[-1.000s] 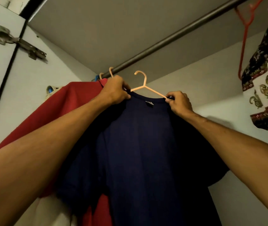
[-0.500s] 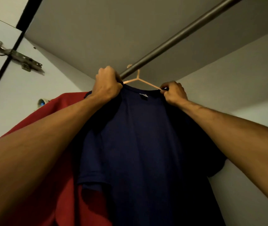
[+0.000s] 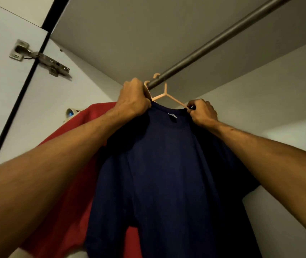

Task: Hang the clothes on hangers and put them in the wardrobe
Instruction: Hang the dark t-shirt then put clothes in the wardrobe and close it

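The navy T-shirt (image 3: 167,174) hung on a peach hanger (image 3: 164,94) hooked over the wardrobe rail (image 3: 213,47), beside a red garment (image 3: 85,146). The left hand (image 3: 133,101) gripped its shoulder; the right hand (image 3: 202,113) pinched its collar.

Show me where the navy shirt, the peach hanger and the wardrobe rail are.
navy shirt (image 3: 167,174), head view, middle of the chest.
peach hanger (image 3: 165,94), head view, the junction under the hook.
wardrobe rail (image 3: 213,45), head view, bare middle stretch of the bar.
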